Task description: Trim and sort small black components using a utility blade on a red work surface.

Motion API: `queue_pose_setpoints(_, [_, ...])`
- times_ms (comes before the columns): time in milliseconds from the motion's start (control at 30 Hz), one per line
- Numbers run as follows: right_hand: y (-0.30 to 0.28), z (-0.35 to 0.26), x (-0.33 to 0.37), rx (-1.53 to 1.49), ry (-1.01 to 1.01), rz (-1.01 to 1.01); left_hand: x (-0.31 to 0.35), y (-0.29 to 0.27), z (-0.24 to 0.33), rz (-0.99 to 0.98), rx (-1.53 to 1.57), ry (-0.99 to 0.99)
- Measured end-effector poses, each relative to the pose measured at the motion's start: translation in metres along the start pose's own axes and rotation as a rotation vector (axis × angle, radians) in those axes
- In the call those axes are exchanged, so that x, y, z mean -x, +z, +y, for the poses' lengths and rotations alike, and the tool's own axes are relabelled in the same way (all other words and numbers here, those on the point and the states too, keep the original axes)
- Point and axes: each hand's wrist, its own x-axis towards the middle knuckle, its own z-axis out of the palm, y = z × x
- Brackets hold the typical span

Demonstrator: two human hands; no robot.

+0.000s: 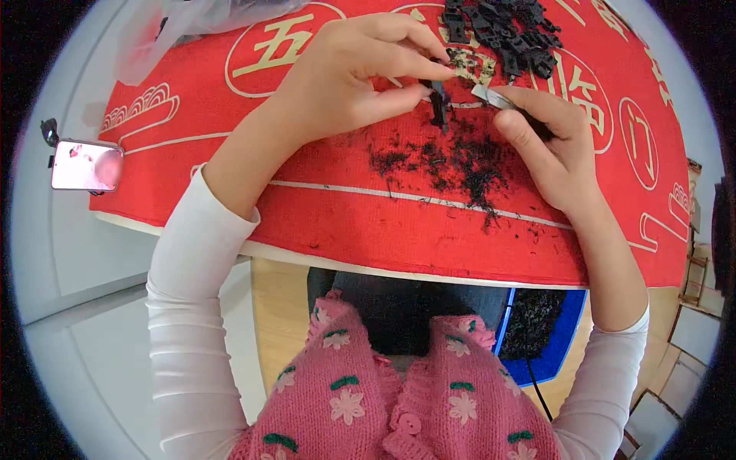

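My left hand point(356, 77) pinches a small black plastic part point(438, 107) between thumb and fingers, above the red tablecloth point(322, 222). My right hand point(553, 142) is closed around a small silvery blade point(492, 97), its tip close to the part; whether they touch I cannot tell. Just beyond both hands lies a heap of similar black plastic parts point(506, 34). Fine black shavings point(468, 165) are scattered over the cloth below my fingers.
A clear plastic bag point(149, 50) lies at the far left. Beside the table's left edge, a phone point(87, 165) is mounted with its screen lit. Under the table's front edge, a blue tray point(566, 349) holds black scraps, with a dark cord nearby.
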Motion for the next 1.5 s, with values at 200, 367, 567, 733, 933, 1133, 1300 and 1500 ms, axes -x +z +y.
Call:
queue_pose_setpoints(200, [0.006,0.008,-0.002,-0.207,-0.16,0.076,0.009,0.001,0.016,0.073,0.16,-0.43])
queue_pose_setpoints(367, [0.001,0.003,-0.003,-0.134,-0.136,-0.082,0.01,0.007,0.017,0.068,0.336,-0.521])
queue_pose_setpoints(567, [0.0,0.002,-0.003,-0.181,-0.126,-0.128,0.008,0.012,0.018,0.101,0.497,-0.568])
queue_pose_setpoints(733, [-0.003,-0.002,-0.004,-0.198,-0.063,-0.071,0.007,0.012,0.016,0.136,0.597,-0.534])
queue_pose_setpoints(933, [-0.013,-0.007,-0.006,-0.335,0.239,0.203,0.009,0.01,0.016,0.135,0.59,-0.526])
queue_pose_setpoints(1133, [-0.018,0.003,-0.006,-0.275,0.21,0.178,0.009,0.01,0.017,0.142,0.621,-0.519])
queue_pose_setpoints(1300, [-0.005,-0.012,-0.004,-0.324,0.213,0.115,0.003,0.008,0.023,0.146,0.672,-0.676])
queue_pose_setpoints(1500, [0.001,-0.018,-0.001,-0.306,0.234,0.046,0.0,0.011,0.031,0.194,0.779,-0.824])
